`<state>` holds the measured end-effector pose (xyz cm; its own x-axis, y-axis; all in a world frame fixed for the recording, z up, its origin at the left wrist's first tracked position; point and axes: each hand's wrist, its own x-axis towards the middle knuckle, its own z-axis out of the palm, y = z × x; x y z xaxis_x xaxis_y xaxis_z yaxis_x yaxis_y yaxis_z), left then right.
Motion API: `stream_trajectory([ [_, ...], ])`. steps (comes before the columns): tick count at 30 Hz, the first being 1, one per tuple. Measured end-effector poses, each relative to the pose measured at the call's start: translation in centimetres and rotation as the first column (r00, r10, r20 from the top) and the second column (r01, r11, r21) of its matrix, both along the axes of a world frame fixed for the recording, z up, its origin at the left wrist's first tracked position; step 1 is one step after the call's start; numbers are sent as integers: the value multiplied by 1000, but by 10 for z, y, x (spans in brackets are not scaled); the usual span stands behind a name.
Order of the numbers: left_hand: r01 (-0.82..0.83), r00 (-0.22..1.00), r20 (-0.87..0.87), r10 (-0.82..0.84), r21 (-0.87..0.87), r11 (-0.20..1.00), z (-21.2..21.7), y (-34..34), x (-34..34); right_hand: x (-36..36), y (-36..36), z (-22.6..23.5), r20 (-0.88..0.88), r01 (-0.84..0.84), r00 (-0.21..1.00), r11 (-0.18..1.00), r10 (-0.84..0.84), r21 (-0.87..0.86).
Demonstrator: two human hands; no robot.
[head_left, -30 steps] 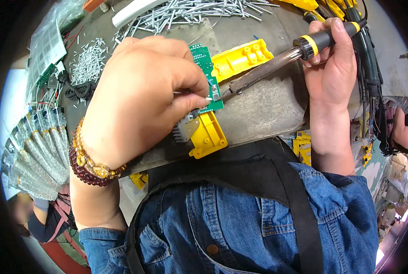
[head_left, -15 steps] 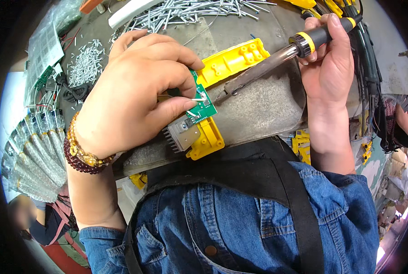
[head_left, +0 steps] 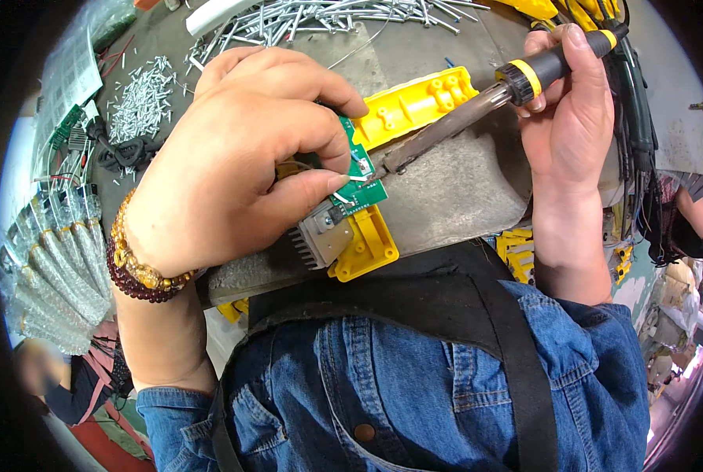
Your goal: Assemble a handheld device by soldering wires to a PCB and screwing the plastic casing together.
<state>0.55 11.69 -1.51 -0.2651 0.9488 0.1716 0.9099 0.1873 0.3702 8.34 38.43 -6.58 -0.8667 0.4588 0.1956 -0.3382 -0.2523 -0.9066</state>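
My right hand grips the black and yellow handle of a soldering iron. Its tip reaches down-left to the green circuit board, at or very near a wire joint. With thumb and fingertips my left hand pinches a thin white wire at that spot; its other fingers curl over the board and hide part of it. A metal heat sink is attached at the board's lower left. Under the board lies an open yellow plastic housing, its lower end sticking out below.
Long screws lie heaped at the back, a pile of short screws at the left. Bubble-wrapped parts sit farther left. Black cables run down the right. Beneath the housing is a grey metal surface. Other people are partly visible at both sides.
The iron's tip has come onto or right beside the wire joint on the board. The board, housing and my left hand have shifted slightly right in view.
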Motion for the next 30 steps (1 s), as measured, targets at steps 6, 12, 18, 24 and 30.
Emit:
stream_trajectory([
  [6,-10,1000,16,9,44,999,-5,0,-1,-2,1,-2,-4,77,997,993,-77,92],
  [12,-17,1000,23,16,73,997,-7,-1,1,-1,-3,-1,36,106,993,985,-112,137],
  [18,-25,999,24,23,73,997,-9,-3,4,1,-6,-1,59,160,983,972,-172,173],
  [24,-31,999,14,30,62,998,-6,2,0,-4,17,-9,3,-22,1000,999,22,22],
  [30,-50,999,-7,51,108,993,-8,0,1,-5,12,7,-12,-55,999,978,53,-203],
])
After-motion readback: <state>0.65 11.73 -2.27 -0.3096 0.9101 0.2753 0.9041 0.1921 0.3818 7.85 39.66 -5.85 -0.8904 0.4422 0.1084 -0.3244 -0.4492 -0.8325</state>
